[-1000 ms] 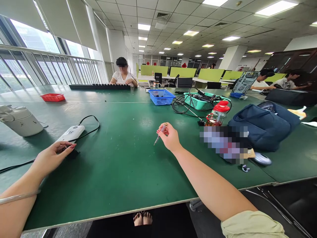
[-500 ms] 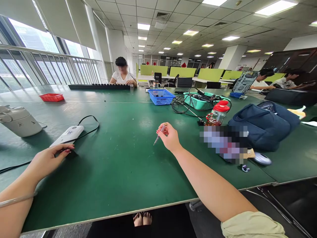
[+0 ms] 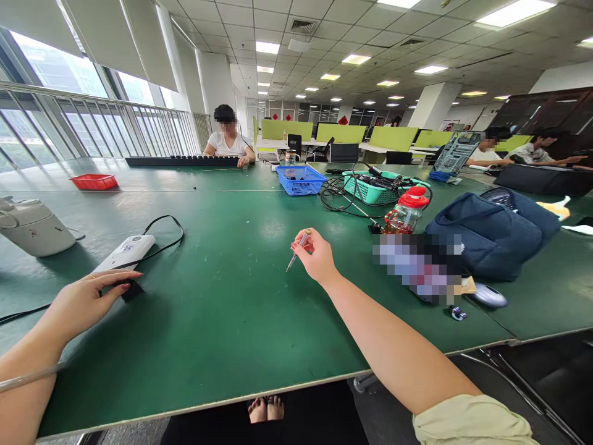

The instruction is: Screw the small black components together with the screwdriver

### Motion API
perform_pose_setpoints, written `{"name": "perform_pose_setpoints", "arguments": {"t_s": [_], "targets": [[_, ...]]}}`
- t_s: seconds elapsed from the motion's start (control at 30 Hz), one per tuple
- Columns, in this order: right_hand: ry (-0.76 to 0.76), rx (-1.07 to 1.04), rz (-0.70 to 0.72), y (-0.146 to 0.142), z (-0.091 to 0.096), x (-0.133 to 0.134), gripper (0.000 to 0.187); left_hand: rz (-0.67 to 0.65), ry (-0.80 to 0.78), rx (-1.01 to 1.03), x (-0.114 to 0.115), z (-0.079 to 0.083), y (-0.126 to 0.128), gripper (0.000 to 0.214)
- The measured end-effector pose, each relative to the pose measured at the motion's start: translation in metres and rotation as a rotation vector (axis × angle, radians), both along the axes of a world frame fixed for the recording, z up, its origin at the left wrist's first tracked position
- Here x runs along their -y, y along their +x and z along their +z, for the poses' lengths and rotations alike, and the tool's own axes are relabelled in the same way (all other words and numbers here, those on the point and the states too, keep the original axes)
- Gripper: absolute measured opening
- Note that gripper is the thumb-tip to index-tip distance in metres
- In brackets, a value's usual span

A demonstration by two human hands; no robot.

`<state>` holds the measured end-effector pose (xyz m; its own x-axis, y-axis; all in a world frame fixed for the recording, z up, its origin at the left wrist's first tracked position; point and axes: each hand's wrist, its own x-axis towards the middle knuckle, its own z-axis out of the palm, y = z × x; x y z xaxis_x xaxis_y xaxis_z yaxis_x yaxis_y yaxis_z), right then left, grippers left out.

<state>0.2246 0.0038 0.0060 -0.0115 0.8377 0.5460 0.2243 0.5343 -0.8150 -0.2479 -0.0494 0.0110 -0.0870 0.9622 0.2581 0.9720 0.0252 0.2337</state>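
Between the thumb and fingers of my right hand [image 3: 317,252] is a small, slim screwdriver [image 3: 303,238] with a clear handle and a gold-coloured end. Its thin metal tip slants down to the left above the green table. My left hand [image 3: 95,293] is at the table's left side, thumb and fingers curled around a small black block [image 3: 132,290]. Part of the block shows past the thumb; the rest is hidden under the hand. Just beyond those fingers lies a white device [image 3: 132,247] with a display and a black strap, its near end covered by the hand.
A white lidded container [image 3: 39,227] and a red tray [image 3: 94,182] stand left. Farther off are a blue basket [image 3: 301,182] and a green basket [image 3: 370,191] of cables. Right are a red-lidded jar [image 3: 407,210], a dark blue bag [image 3: 491,232] and a mouse [image 3: 491,295]. A person sits opposite.
The fingers of my left hand have lifted slightly and shifted left, showing more of the black block. My right hand keeps the screwdriver in nearly the same place. The person opposite has lowered a hand.
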Motion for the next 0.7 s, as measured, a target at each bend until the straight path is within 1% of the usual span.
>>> {"name": "perform_pose_setpoints", "arguments": {"t_s": [0.1,0.23,0.33,0.47,0.57,0.63,0.7], "targets": [[-0.002,-0.001,0.004,0.0,0.0,0.001,0.016,-0.056,0.027,-0.041,-0.001,-0.001,0.0,0.06],[-0.007,0.004,0.007,0.0,0.001,0.002,0.015,-0.037,-0.017,-0.047,-0.001,0.0,0.003,0.062],[-0.005,0.008,0.004,0.0,0.002,0.002,0.015,0.01,-0.005,-0.021,0.002,0.003,0.008,0.059],[-0.005,0.013,0.006,0.0,0.002,0.002,0.016,0.13,0.06,0.067,0.007,0.01,0.015,0.053],[-0.01,0.015,0.008,0.0,0.001,0.001,0.016,0.191,0.045,0.131,0.006,0.01,0.013,0.049],[-0.004,0.013,0.005,0.0,0.001,0.001,0.016,0.164,0.058,0.167,0.003,0.007,0.009,0.046],[-0.003,0.014,0.003,0.0,0.001,0.001,0.016,0.092,0.1,0.217,0.0,0.003,0.003,0.042]]}}
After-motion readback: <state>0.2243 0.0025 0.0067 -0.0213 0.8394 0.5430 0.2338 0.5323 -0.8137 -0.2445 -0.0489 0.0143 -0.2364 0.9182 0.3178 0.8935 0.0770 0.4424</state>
